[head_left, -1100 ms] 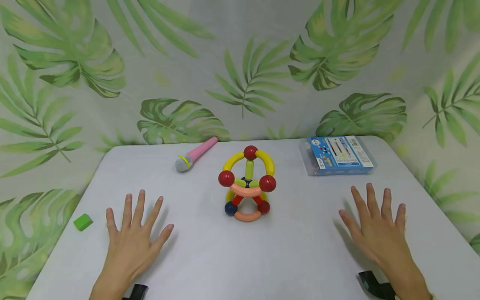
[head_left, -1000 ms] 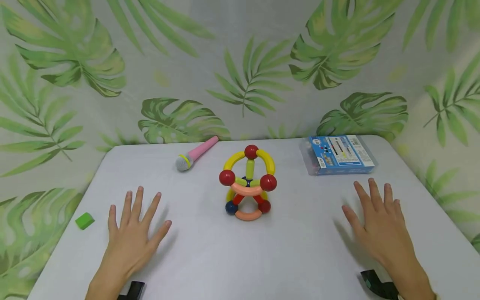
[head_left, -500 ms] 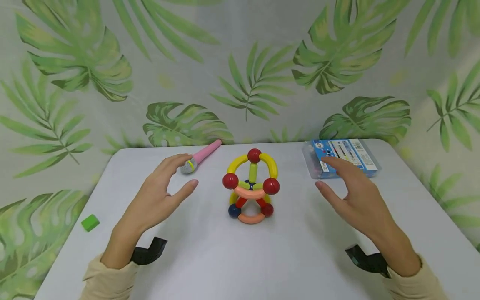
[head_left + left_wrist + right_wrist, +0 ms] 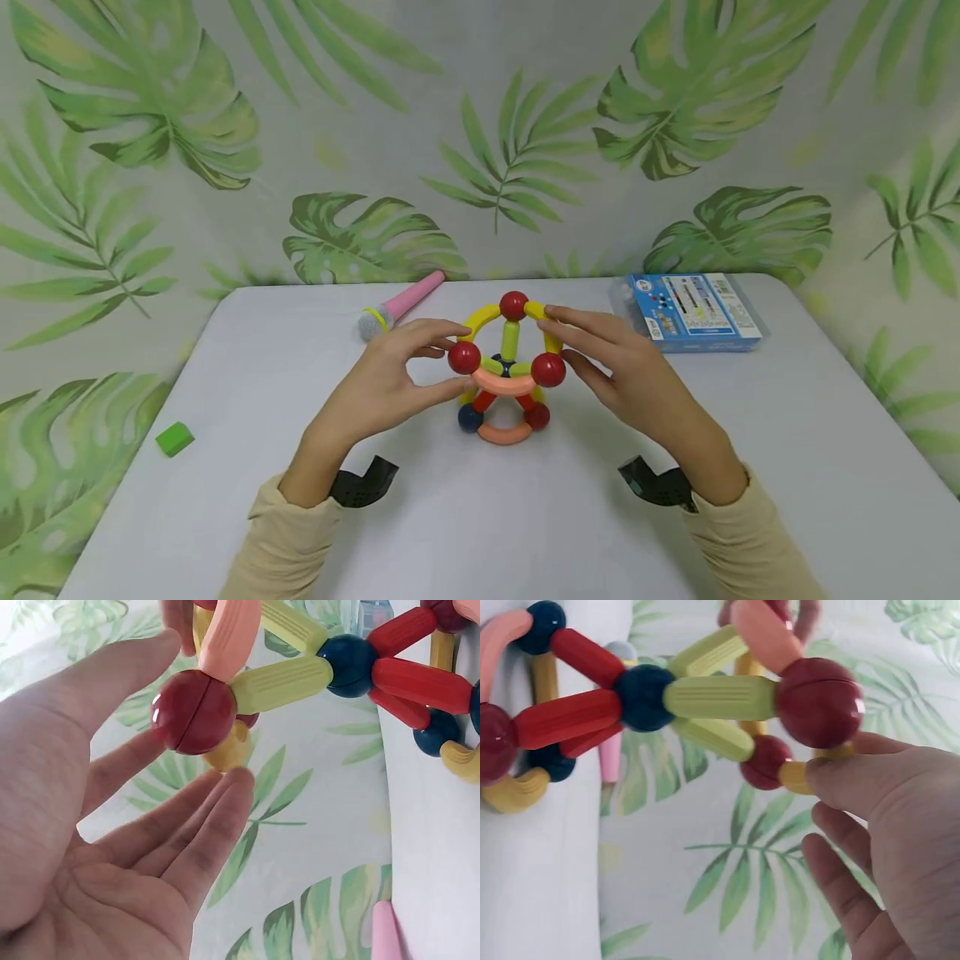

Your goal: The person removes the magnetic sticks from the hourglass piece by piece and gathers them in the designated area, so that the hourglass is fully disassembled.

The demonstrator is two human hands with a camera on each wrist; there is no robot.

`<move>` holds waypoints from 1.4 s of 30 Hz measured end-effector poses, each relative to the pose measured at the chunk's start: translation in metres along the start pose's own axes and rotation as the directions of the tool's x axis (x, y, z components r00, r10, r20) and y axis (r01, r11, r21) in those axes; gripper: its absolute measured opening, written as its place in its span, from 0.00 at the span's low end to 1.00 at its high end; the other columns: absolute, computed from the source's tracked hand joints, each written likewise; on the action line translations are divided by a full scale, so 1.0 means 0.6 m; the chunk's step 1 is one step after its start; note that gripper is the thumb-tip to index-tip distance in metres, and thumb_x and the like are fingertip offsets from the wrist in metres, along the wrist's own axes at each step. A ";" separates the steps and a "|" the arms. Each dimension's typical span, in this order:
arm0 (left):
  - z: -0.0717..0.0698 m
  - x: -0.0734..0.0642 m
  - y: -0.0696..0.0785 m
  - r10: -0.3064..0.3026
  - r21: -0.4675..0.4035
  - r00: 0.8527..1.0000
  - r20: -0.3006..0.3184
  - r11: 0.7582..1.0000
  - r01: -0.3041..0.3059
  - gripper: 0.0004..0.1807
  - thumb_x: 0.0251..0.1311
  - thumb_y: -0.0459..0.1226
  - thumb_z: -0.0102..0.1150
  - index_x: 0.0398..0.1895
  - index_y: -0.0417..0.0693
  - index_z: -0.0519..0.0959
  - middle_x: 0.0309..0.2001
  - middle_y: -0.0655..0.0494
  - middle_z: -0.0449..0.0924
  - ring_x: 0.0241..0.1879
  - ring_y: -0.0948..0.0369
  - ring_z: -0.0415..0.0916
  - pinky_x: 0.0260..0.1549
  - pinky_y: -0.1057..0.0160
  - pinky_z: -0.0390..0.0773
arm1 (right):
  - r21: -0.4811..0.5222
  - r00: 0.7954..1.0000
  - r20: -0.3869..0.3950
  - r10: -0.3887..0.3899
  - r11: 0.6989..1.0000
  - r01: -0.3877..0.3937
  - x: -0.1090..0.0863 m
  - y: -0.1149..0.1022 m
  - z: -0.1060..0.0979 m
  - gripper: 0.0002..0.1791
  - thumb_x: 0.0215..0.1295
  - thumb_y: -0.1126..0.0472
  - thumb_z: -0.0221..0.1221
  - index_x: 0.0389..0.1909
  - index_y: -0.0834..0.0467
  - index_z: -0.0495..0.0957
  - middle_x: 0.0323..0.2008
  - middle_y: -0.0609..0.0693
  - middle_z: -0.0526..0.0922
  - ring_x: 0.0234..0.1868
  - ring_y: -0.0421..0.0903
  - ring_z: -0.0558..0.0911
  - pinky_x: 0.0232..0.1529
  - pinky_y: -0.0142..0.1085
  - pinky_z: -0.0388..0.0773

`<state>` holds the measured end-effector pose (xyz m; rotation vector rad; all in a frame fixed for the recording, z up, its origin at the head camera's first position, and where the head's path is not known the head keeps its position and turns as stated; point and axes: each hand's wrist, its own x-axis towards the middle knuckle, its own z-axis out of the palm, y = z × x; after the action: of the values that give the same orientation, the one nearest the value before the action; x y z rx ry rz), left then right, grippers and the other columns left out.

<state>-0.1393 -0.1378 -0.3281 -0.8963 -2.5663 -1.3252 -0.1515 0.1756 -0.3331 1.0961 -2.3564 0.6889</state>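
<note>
A magnetic ball-and-rod toy (image 4: 504,385) stands upright on the white table, with red and dark blue balls, straight green and red rods, and curved yellow and salmon ones. My left hand (image 4: 382,375) holds its upper left corner, thumb in front and fingers behind the red ball (image 4: 193,711); whether the thumb tip touches is unclear in the left wrist view. On the opposite corner, my right hand (image 4: 630,367) pinches the yellow curved rod beside another red ball (image 4: 820,703), its other fingers spread loosely. Parts of the yellow rods are hidden by fingers.
A pink toy microphone (image 4: 405,304) lies at the back edge, left of the toy. Back right is a blue-labelled plastic box (image 4: 697,312). A green block (image 4: 175,439) sits near the left edge. Leaf-print cloth (image 4: 510,142) hangs behind the table (image 4: 510,517).
Both hands have lifted from spread positions near the table's sides, moved inward and taken hold of the toy's upper corners. The toy's base has stayed in place.
</note>
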 end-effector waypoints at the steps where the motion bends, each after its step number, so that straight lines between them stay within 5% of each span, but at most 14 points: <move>1: 0.001 0.002 -0.002 0.003 0.000 1.000 0.000 1.000 -0.003 0.31 0.55 0.41 0.79 0.62 0.47 0.80 0.59 0.57 0.83 0.54 0.62 0.82 0.58 0.61 0.82 | -0.002 1.000 0.004 -0.005 1.000 0.005 0.000 0.001 0.002 0.36 0.55 0.76 0.72 0.66 0.54 0.79 0.67 0.53 0.78 0.63 0.53 0.80 0.53 0.44 0.85; 9: 0.004 0.005 -0.013 -0.040 0.020 0.999 0.022 0.999 0.039 0.26 0.60 0.40 0.75 0.62 0.46 0.82 0.54 0.57 0.87 0.51 0.60 0.85 0.54 0.58 0.84 | -0.052 0.999 -0.034 -0.022 0.998 0.020 -0.001 0.005 0.010 0.31 0.52 0.73 0.75 0.59 0.56 0.84 0.61 0.54 0.83 0.60 0.53 0.83 0.51 0.45 0.85; 27: -0.003 0.007 -0.027 -0.070 -0.065 0.997 0.031 0.995 0.071 0.26 0.64 0.37 0.71 0.64 0.42 0.80 0.52 0.56 0.87 0.48 0.62 0.86 0.54 0.60 0.84 | -0.086 0.981 -0.192 -0.009 0.996 -0.008 -0.002 0.011 0.006 0.28 0.49 0.71 0.76 0.56 0.60 0.85 0.51 0.56 0.89 0.50 0.54 0.89 0.53 0.27 0.79; 32: -0.002 0.009 -0.029 -0.085 -0.080 0.996 0.026 0.993 0.087 0.24 0.65 0.36 0.70 0.64 0.45 0.80 0.52 0.57 0.87 0.49 0.63 0.85 0.54 0.60 0.83 | -0.113 0.972 -0.235 0.004 0.993 -0.031 -0.002 0.015 -0.001 0.21 0.66 0.52 0.65 0.55 0.60 0.86 0.48 0.55 0.90 0.46 0.53 0.90 0.50 0.28 0.81; 36: -0.001 0.006 -0.029 -0.107 -0.091 0.994 0.036 0.990 0.110 0.23 0.65 0.35 0.69 0.63 0.45 0.80 0.53 0.57 0.87 0.50 0.62 0.85 0.55 0.58 0.83 | -0.072 0.962 -0.269 0.041 0.995 -0.062 -0.007 0.017 0.000 0.29 0.73 0.41 0.55 0.53 0.62 0.86 0.45 0.56 0.90 0.41 0.52 0.91 0.51 0.17 0.75; 42: -0.002 0.004 -0.029 -0.099 -0.094 0.994 0.042 0.990 0.103 0.24 0.64 0.34 0.69 0.63 0.45 0.80 0.54 0.56 0.86 0.50 0.62 0.85 0.56 0.57 0.83 | 0.024 0.947 -0.301 0.113 0.994 -0.110 -0.013 0.019 -0.001 0.19 0.63 0.60 0.70 0.53 0.63 0.86 0.45 0.57 0.90 0.37 0.51 0.91 0.46 0.16 0.76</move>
<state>-0.1510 -0.1452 -0.3387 -0.8235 -2.6275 -1.4851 -0.1560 0.1865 -0.3401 0.7987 -2.1633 0.8417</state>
